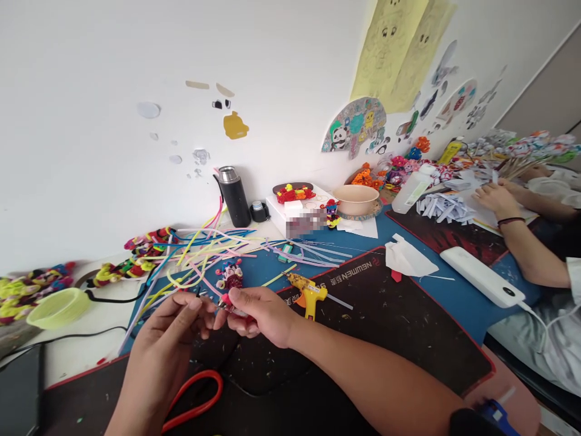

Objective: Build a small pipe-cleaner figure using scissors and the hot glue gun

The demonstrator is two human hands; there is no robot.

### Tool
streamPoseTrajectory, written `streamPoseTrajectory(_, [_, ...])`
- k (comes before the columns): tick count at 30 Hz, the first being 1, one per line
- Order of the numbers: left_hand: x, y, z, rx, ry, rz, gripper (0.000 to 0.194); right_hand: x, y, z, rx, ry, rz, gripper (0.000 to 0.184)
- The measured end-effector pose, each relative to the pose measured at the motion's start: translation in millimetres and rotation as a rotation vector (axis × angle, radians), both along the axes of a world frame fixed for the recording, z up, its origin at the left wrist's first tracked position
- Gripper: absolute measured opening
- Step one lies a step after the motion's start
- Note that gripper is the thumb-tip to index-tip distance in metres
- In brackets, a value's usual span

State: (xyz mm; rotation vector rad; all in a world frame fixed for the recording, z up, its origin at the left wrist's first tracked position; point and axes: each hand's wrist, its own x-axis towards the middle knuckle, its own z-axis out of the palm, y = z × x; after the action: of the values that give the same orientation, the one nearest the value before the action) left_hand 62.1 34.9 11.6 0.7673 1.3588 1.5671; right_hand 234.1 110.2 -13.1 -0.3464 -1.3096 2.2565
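Observation:
My left hand (175,327) is closed in a pinch, with a thin dark bit showing at its fingertips. What kind of piece this is, I cannot make out. Close beside it, my right hand (263,312) grips a small pinkish-red craft piece (226,299) between thumb and fingers, which cover most of it. Just beyond the right thumb is a small fuzzy figure (233,275) in dark red, purple and blue; whether it joins the held piece is unclear. A yellow glue gun (313,293) lies right of my right hand. Red-handled scissors (200,393) lie below my left hand.
Loose pipe cleaners (213,248) spread behind my hands. A black thermos (233,197), white box (284,212) and beige bowl (356,198) stand along the wall. Right lie a white power bank (481,275) and paper strips (445,208), near another person's hand (497,197).

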Motion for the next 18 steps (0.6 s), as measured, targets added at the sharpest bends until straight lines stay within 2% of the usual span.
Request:
streamPoseTrajectory(4, [2,1,-1.7,-0.009,0.018,-0.049,0.037,2,2,0.4,-0.053,-0.007,-0.007,0.061])
streamPoseTrajectory(11, [-2,2,-8.5,-0.002,0.083,-0.076,0.04,5,1,10.6,-0.088,-0.073,-0.026,0.06])
streamPoseTrajectory(18, [6,1,-4.7,-0.012,0.123,-0.063,0.045,5,1,8.1,-0.066,-0.053,-0.012,0.062])
